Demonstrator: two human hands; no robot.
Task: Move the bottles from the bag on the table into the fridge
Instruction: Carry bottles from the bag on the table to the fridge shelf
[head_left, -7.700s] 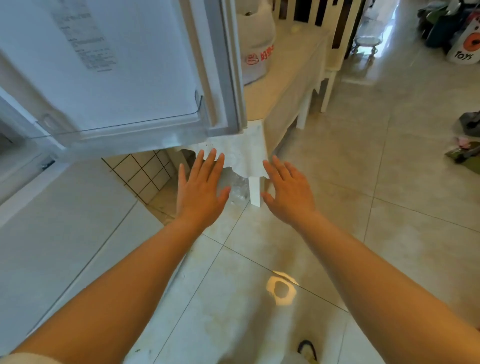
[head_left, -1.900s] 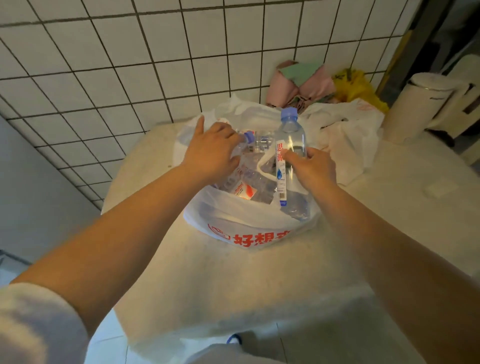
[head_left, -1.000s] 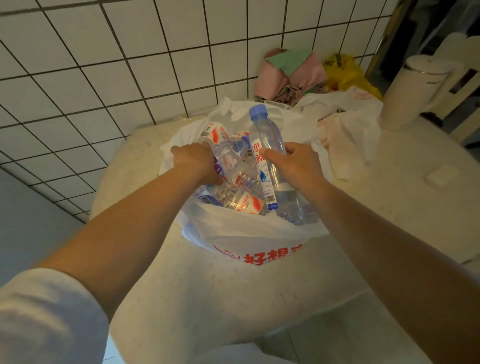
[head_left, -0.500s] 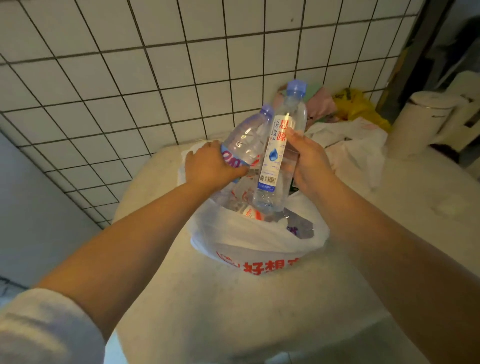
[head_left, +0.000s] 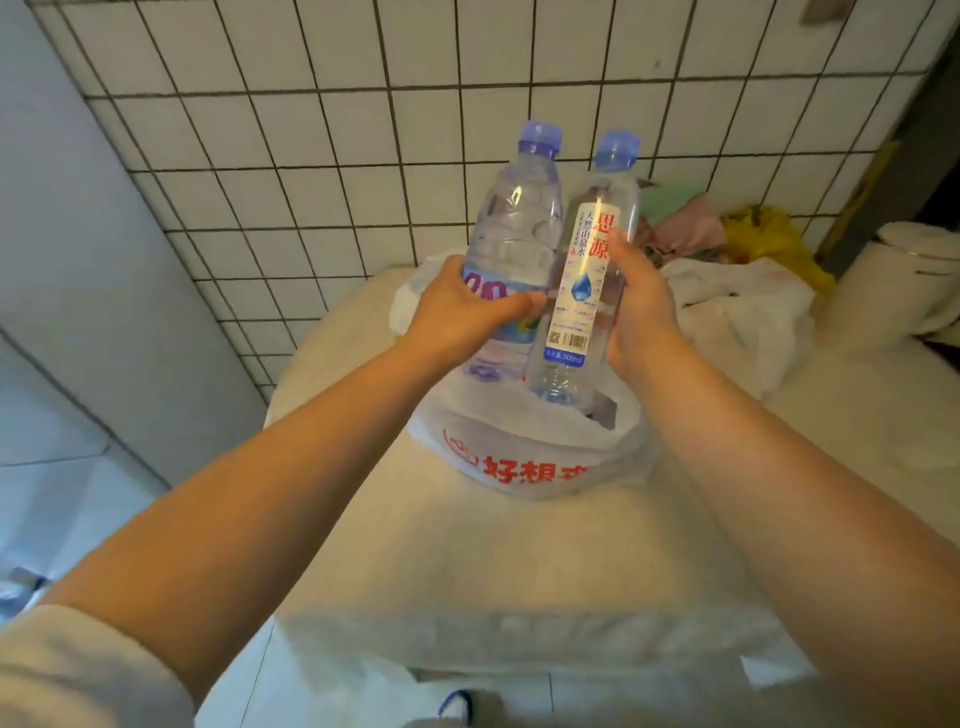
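My left hand (head_left: 462, 306) grips a wide clear water bottle (head_left: 514, 228) with a blue cap and a purple label. My right hand (head_left: 641, 306) grips a slimmer clear bottle (head_left: 582, 291) with a tall white label and a blue cap. Both bottles are upright, side by side and touching, lifted just above the white plastic bag (head_left: 524, 447) with red print. The bag stands open on the pale table (head_left: 467, 561). Something dark shows inside the bag's mouth; the rest of its contents are hidden.
A white tiled wall (head_left: 363, 130) rises right behind the table. More crumpled white bags (head_left: 737, 306), pink and yellow bundles (head_left: 763, 239) and a white cylindrical appliance (head_left: 904, 280) lie at the back right. A grey panel (head_left: 88, 260) stands to the left.
Both hands have raised the two bottles out of the bag and turned them upright; half a second ago they were tilted and lower in the bag's mouth.
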